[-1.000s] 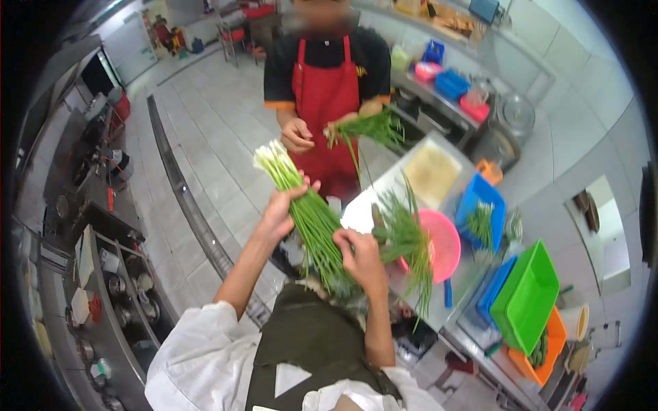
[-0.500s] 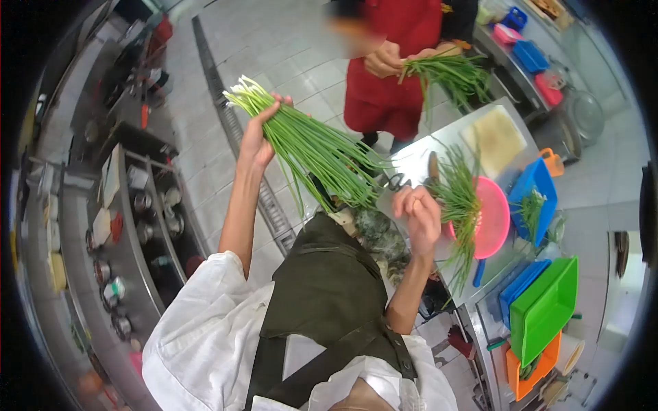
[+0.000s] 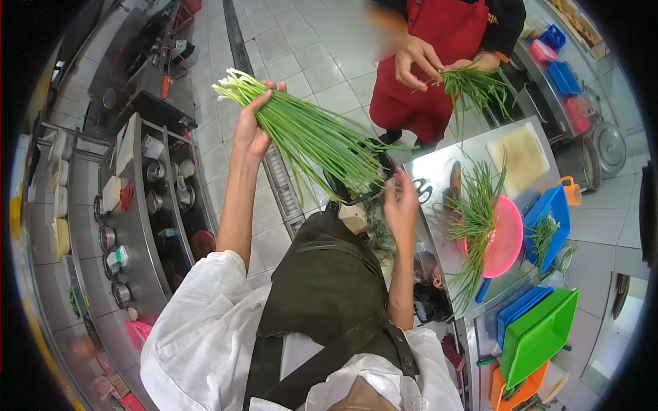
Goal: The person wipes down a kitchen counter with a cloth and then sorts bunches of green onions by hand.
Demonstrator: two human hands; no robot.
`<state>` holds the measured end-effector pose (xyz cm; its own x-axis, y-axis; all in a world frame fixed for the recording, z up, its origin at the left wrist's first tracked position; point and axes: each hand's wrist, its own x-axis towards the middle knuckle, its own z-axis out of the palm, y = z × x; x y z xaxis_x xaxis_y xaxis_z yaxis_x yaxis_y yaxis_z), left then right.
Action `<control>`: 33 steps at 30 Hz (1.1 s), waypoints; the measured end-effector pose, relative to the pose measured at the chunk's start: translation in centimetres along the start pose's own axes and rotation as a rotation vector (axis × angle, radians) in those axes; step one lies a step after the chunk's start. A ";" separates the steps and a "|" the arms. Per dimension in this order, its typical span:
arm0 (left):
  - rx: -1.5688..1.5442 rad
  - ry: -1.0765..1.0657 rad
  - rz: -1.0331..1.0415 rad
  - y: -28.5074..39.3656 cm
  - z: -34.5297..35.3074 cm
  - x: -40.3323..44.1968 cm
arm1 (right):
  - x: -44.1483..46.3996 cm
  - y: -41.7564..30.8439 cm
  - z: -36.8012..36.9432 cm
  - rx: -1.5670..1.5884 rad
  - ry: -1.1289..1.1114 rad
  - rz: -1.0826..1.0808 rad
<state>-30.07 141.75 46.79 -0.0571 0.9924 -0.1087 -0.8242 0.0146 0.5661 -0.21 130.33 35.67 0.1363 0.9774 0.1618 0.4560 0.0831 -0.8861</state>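
Observation:
A large bunch of green onions (image 3: 315, 135) is gripped near its white ends by my left hand (image 3: 253, 125), its leaves slanting down to the right. Beside the leaf tips, my right hand (image 3: 402, 205) is raised with its fingers apart, nothing seen in it. Below the leaf tips is a black container (image 3: 353, 198). More green onions (image 3: 480, 219) lie across a pink bowl (image 3: 508, 236) on the metal table (image 3: 439, 161). Black-handled scissors (image 3: 423, 190) rest at the table's left edge.
Across the table a person in a red apron (image 3: 425, 89) holds a smaller green bunch (image 3: 480, 88). A cutting board (image 3: 519, 159), a blue basket (image 3: 550, 226) and a green bin (image 3: 539, 335) are on the right. Metal shelves (image 3: 147, 219) with pots stand on the left.
The view has swung downward and to the left. My right hand has come off the leaves and opened. My left hand still holds the bunch, which lies at a flatter slant.

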 end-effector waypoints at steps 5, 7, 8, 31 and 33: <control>0.006 0.053 -0.019 -0.2 0.7 0.0 | -0.3 -8.9 -4.5 0.148 0.303 -0.165; 0.001 0.080 -0.020 -0.5 1.1 -0.1 | -1.0 -10.9 -5.1 0.108 0.288 -0.337; -0.005 0.110 -0.014 -0.6 1.3 0.1 | -0.9 -11.4 -5.1 0.068 0.265 -0.511; 0.029 0.166 0.009 -2.3 4.3 0.3 | 0.4 -10.6 -3.7 0.452 -0.051 0.003; 0.009 0.123 -0.018 -2.0 3.8 1.3 | 0.5 -10.0 -3.7 0.521 -0.053 -0.007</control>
<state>-26.34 143.49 48.63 -0.1121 0.9694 -0.2182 -0.8206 0.0335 0.5705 -1.42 129.28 46.25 0.0843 0.9838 0.1582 -0.0436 0.1623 -0.9858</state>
